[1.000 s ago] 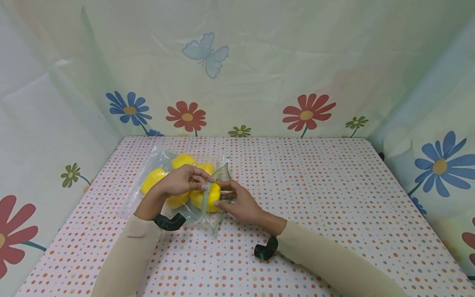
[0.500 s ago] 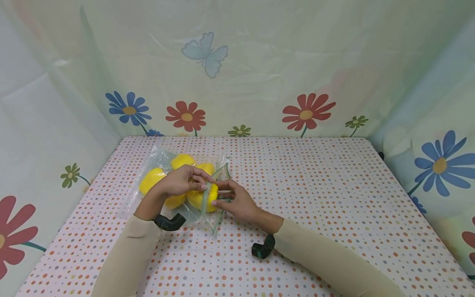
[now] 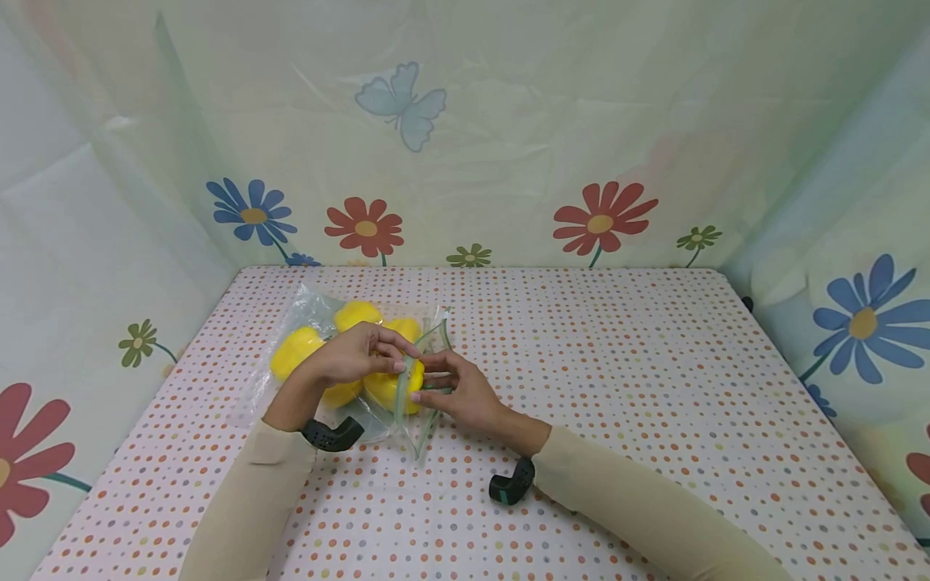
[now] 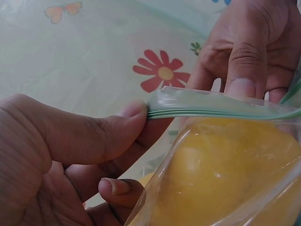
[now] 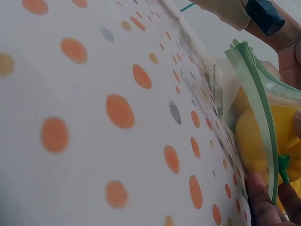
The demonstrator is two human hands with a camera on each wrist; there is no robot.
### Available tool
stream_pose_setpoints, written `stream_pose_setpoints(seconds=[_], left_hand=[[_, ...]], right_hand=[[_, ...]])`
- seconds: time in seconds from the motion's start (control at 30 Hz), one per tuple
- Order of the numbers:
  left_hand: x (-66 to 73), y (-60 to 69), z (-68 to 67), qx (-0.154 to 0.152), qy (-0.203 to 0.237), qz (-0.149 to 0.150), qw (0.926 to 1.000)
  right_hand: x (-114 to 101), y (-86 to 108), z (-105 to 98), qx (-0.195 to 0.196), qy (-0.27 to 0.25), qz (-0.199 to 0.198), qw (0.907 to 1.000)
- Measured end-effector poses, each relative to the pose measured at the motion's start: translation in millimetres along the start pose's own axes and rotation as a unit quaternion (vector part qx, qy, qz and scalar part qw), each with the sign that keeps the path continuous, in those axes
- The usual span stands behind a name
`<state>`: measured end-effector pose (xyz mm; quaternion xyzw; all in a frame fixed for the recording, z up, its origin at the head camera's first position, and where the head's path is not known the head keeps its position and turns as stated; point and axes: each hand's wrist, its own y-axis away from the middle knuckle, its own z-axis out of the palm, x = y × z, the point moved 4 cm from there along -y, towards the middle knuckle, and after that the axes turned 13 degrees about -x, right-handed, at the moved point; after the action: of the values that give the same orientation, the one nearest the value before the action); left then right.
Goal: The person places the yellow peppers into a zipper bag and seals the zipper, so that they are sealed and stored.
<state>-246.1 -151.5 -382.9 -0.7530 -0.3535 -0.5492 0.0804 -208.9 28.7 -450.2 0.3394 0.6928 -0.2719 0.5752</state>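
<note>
A clear zip bag (image 3: 374, 424) with green zip strips lies on the table with several yellow bell peppers inside. My left hand (image 3: 359, 353) pinches the upper edge of its mouth; in the left wrist view, thumb and finger meet on the green zip strip (image 4: 207, 112). A yellow bell pepper (image 3: 385, 390) lies at the open mouth, its green stem (image 5: 283, 167) facing out toward my right hand (image 3: 465, 395). The right thumb and fingers hold this pepper's outer end, partly within the mouth. Another pepper (image 3: 296, 349) sits at the bag's left side.
The dotted tablecloth (image 3: 617, 363) extends right of the bag and in front of it. A floral curtain (image 3: 494, 145) closes off the back and both sides. Black wrist cameras (image 3: 511, 482) are strapped below both hands.
The right hand and the pepper at the mouth have shifted slightly left, deeper into the bag. The pepper at the left side has moved a little left too. My left hand stays in place.
</note>
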Motion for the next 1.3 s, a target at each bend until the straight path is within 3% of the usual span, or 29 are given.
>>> stream_pose_setpoints(seconds=[0.67, 0.93, 1.07, 1.3], left_hand=[[1.7, 1.6, -1.6, 0.004, 0.001, -0.003, 1.0], [2.0, 0.4, -2.3, 0.006, 0.002, -0.001, 1.0], [1.5, -0.1, -2.0, 0.009, 0.008, -0.007, 0.9999], [1.0, 0.7, -2.1, 0.018, 0.012, -0.012, 0.9997]], right_hand=[[-2.5, 1.6, 4.8, 0.016, 0.013, -0.026, 0.9994], [-9.3, 9.6, 2.6, 0.002, 0.039, 0.001, 0.9992], [-10.9, 17.3, -3.8, 0.013, 0.056, 0.017, 0.9982], [-8.0, 28.4, -21.4, 0.056, 0.037, 0.02, 0.9975]])
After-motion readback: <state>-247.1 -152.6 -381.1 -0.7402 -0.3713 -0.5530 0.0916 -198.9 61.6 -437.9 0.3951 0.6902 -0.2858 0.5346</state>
